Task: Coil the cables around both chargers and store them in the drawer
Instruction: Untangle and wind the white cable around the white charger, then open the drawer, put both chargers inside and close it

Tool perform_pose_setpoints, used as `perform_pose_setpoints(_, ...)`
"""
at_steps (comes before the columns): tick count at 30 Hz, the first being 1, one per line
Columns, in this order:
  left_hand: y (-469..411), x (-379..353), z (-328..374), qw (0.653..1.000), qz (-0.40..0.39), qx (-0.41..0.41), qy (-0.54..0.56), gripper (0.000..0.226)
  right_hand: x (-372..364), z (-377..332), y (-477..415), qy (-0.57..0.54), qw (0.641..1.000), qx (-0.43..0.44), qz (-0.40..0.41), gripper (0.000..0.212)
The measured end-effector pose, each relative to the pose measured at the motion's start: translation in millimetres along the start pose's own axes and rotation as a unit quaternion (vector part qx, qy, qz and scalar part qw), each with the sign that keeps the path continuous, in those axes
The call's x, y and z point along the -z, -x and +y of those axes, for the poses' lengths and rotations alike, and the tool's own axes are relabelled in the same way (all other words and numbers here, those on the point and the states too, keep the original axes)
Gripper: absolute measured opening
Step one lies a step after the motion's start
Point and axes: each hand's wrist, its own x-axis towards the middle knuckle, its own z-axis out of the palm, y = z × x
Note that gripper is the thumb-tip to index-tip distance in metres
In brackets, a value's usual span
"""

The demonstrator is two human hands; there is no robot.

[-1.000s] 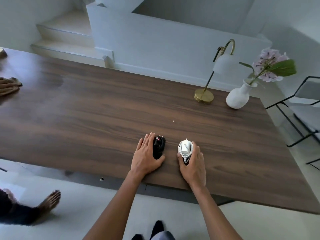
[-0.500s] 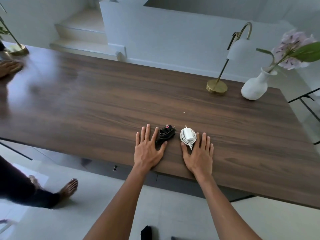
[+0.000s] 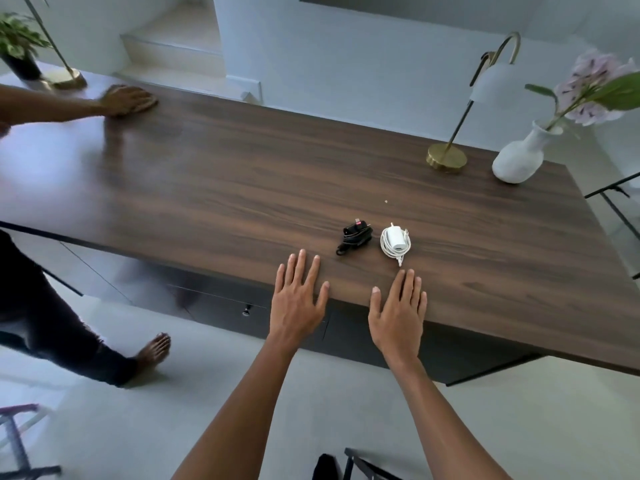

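A black charger (image 3: pixel 355 237) with its cable coiled round it lies on the dark wooden table (image 3: pixel 214 188). Just to its right lies a white charger (image 3: pixel 396 240), also wrapped in its white cable. My left hand (image 3: pixel 298 299) lies flat with straight fingers at the table's near edge, below and left of the black charger, apart from it. My right hand (image 3: pixel 398 310) is flat too, just short of the white cable's loose end. Under the tabletop a dark drawer front with a small knob (image 3: pixel 246 310) shows, closed.
A brass lamp (image 3: pixel 450 157) and a white vase (image 3: pixel 519 157) with a flower stand at the back right. Another person's hand (image 3: pixel 126 100) rests on the far left of the table, their foot (image 3: pixel 152 351) on the floor. A potted plant (image 3: pixel 17 50) stands far left.
Both hands let go of the chargers and drew back toward the table's near edge. The chargers now lie free. The view shifted, and the other person's hand moved along the table.
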Motion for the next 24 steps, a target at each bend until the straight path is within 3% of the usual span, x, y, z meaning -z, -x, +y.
perform_pose_setpoints(4,42.4,0.2,-28.0,1.0,-0.002,-0.027,0.005,0.061,-11.9,-19.1,50.0,-0.043,0.998,0.035,0.02,0.066)
perform_pose_setpoints(7,77.0,-4.7,-58.9,0.999,-0.039,-0.023,0.03,0.062,-27.4,-39.2,84.9,-0.094,0.993,0.071,0.018,0.074)
perform_pose_setpoints(10,109.6,-23.7,-100.5,0.994,-0.094,0.045,0.044,0.07,-50.2,-57.4,105.2,-0.13,0.99,0.061,0.01,0.077)
perform_pose_setpoints(12,130.0,-39.8,-131.3,0.985,-0.131,0.097,0.049,0.08,-82.0,-64.8,124.0,-0.141,0.987,0.057,-0.042,0.078)
perform_pose_setpoints(18,157.2,-97.0,-201.0,0.942,-0.227,0.244,0.045,0.069,-198.8,-67.1,168.6,-0.186,0.952,-0.044,-0.239,0.081)
perform_pose_setpoints(24,108.8,-186.9,-251.0,0.918,-0.252,0.299,0.068,0.064,-292.3,-74.6,133.2,-0.309,0.897,-0.167,-0.27,0.07)
